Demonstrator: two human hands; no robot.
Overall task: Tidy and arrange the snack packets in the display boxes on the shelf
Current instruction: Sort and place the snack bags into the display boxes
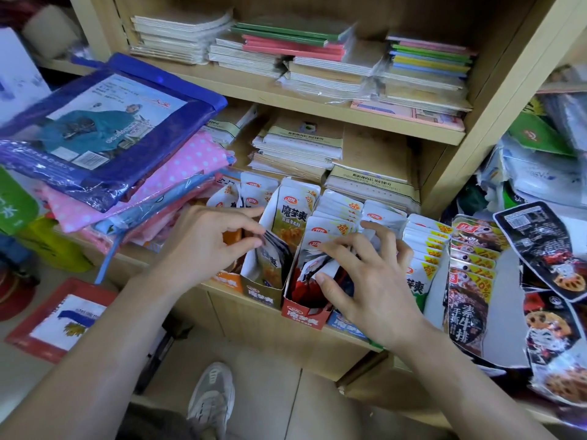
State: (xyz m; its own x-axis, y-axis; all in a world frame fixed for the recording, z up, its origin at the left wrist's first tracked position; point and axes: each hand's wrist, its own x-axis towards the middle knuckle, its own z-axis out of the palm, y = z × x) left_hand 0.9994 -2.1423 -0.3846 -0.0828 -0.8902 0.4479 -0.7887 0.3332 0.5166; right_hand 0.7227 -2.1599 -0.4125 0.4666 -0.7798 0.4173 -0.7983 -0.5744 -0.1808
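Between the right hand's [365, 281] thumb and fingers: snack packets [313, 262], pinched inside the red box [305, 312]. Just beside that grip, the left hand [206, 242] pinches a bundle [273, 258] in the brown box [260, 292] (tight fit). I'd level the tops, then push down.

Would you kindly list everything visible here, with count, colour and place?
snack packets: many, mostly white, upright in boxes
red box: one, red, shelf edge
brown box: one, brown, left of red box
notebooks: several stacks, mixed colours, upper shelves
blue pack: one, blue, atop left pile
dark packets: several, black, loose at right
shoe: one, grey, floor
left hand: one, grips packets in brown box
right hand: one, grips packets in red box
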